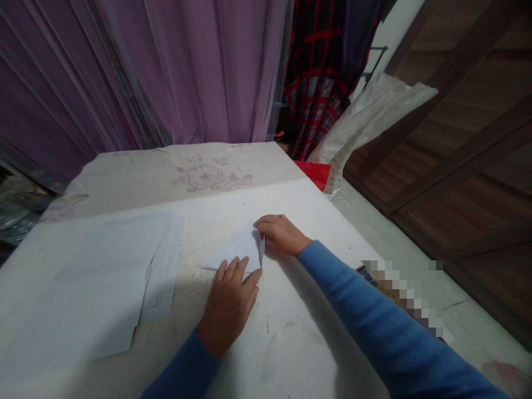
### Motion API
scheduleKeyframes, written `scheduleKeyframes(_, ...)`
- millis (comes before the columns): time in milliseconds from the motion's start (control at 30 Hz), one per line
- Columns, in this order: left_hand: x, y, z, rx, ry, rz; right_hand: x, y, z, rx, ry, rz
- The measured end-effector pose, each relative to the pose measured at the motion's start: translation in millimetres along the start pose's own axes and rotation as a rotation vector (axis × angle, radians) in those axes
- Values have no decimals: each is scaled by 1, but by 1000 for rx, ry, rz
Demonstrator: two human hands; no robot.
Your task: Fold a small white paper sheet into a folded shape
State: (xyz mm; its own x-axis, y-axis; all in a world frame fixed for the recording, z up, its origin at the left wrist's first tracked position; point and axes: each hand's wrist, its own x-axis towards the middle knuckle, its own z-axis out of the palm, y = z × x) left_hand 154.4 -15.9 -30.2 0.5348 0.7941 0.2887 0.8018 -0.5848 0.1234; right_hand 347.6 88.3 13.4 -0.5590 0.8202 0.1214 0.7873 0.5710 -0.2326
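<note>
A folded sheet of white paper [236, 247], roughly triangular, lies on the white table [291, 310]. My left hand [230, 302] rests on its near edge, fingers spread and stretched out, with the thumb by the near right corner. At the paper's upper right corner, my right hand [281, 234] pinches the edge between thumb and fingers. Along the right side a flap stands slightly raised. The fingertips of my right hand partly cover that corner.
Several loose sheets of white paper [103, 271] lie on the table's left. A flowered cloth [208, 174] covers the far part. Purple curtains [199, 72] hang behind. To the right are a plastic sheet [361, 119], a red item [315, 174] and brown wooden doors [461, 138].
</note>
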Motion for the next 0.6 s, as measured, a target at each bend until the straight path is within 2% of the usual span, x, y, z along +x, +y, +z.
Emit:
scheduleKeyframes(300, -3, -2, -2, 25, 21, -15, -36, 9, 16, 128, 165, -28)
scheduleKeyframes(433, -3, -3, -3, 18, 2, -16, -44, 12, 22, 155, 185, -32)
scheduleKeyframes(600, -4, -3, -3, 17, 0, -9, -42, 10, 17, 153, 184, -39)
